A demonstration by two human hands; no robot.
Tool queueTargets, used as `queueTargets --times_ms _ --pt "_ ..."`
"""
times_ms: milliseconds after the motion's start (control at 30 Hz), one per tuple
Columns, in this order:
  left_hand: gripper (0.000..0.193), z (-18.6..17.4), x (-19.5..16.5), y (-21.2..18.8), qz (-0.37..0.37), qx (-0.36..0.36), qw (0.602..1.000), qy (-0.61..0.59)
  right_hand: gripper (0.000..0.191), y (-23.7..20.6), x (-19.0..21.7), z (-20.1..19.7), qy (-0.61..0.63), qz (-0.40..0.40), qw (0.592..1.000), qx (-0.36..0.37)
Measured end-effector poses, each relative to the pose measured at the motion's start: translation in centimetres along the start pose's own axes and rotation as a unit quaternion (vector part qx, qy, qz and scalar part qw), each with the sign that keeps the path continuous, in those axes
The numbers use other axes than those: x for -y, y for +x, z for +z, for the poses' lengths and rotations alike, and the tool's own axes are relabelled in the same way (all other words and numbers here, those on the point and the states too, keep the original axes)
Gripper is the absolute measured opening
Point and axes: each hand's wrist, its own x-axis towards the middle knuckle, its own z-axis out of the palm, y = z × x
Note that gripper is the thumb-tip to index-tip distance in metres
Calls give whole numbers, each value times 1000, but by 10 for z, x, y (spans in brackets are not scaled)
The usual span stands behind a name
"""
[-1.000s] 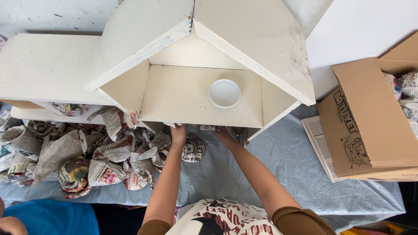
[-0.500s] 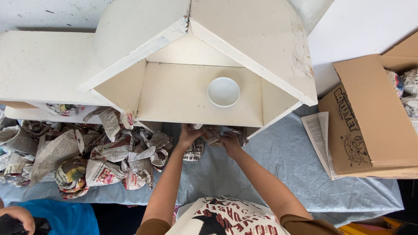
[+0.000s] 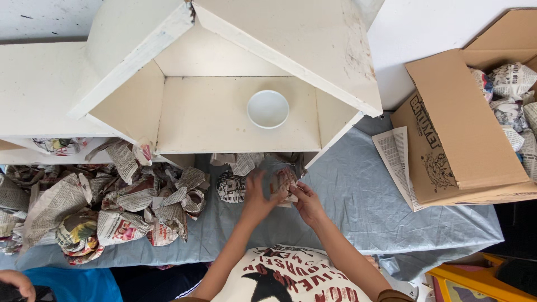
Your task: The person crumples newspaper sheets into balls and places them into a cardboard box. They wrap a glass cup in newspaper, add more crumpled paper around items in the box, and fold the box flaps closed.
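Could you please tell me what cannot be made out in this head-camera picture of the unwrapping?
- Head view: what the newspaper bundle contains; paper and the left hand and right hand cover it.
- The space under the white house-shaped shelf; its board hides it.
- The cardboard box contents; wrapped in newspaper, cut by the right edge.
- A co-worker's hand; cut by the bottom-left corner.

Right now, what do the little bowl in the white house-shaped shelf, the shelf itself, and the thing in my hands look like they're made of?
Bowl: looks like glazed white ceramic, smooth and evenly bright; plastic is possible.
House-shaped shelf: seemingly wood board painted matt white, with scuffs and dirty marks along the roof edge.
Bundle between left hand and right hand: crumpled newsprint with something clear and shiny, perhaps glass or plastic film.
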Motion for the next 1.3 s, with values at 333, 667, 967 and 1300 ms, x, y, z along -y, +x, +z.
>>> queueTargets --times_ms 333,667,967,1300 --pt "13 29 60 -24 -161 -15 921 -353 39 -54 16 -19 -148 -67 987 10" --pt "13 56 4 -45 -106 -15 942 -318 91 -142 44 18 -651 -425 629 -27" --pt "19 58 13 -56 -126 37 920 -369 37 -123 38 -66 -448 -137 882 -49" --pt "45 17 -18 -65 34 -58 996 -59 35 -124 48 -80 -96 -51 993 -42"
